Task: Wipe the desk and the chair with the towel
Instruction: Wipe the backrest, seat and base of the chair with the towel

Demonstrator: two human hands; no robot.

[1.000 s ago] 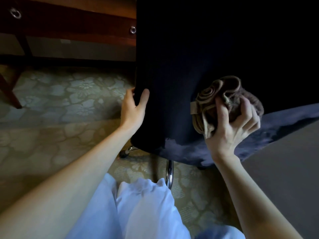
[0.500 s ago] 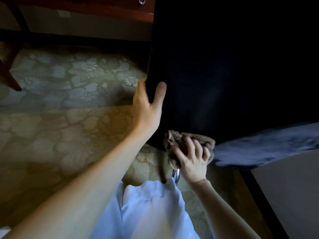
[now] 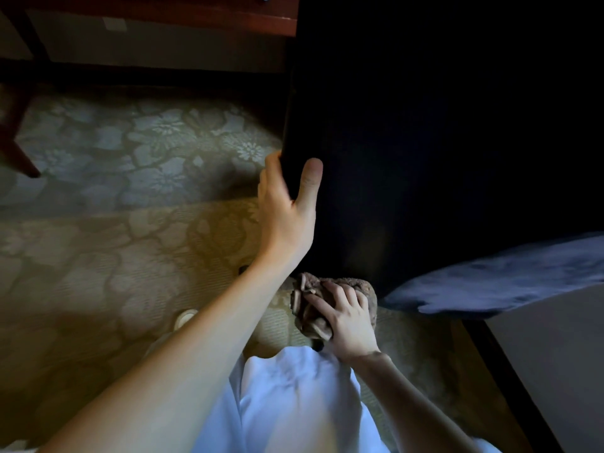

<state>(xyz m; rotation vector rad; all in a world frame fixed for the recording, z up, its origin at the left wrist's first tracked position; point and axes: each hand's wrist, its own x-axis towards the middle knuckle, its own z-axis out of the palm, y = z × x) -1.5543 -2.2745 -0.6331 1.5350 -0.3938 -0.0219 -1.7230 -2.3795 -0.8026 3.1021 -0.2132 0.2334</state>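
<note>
The chair's dark backrest [image 3: 425, 142] fills the upper right of the head view, with its lit seat edge [image 3: 510, 286] lower right. My left hand [image 3: 287, 214] grips the backrest's left edge, thumb on the near face and fingers behind. My right hand [image 3: 346, 318] holds a bunched brown towel [image 3: 313, 305] low under the bottom of the backrest, just above my white-clothed knees. The wooden desk [image 3: 183, 14] runs along the top left, its top surface out of sight.
A floral patterned carpet [image 3: 114, 197] covers the floor at left. A dark desk leg [image 3: 16, 148] slants at the far left. A pale flat surface with a dark edge [image 3: 555, 371] stands at the lower right. A white shoe tip [image 3: 184, 317] shows beside my forearm.
My right hand has carried the towel from the middle of the backrest down to below its bottom edge. My left hand stays on the backrest's left edge. The view tilted downward.
</note>
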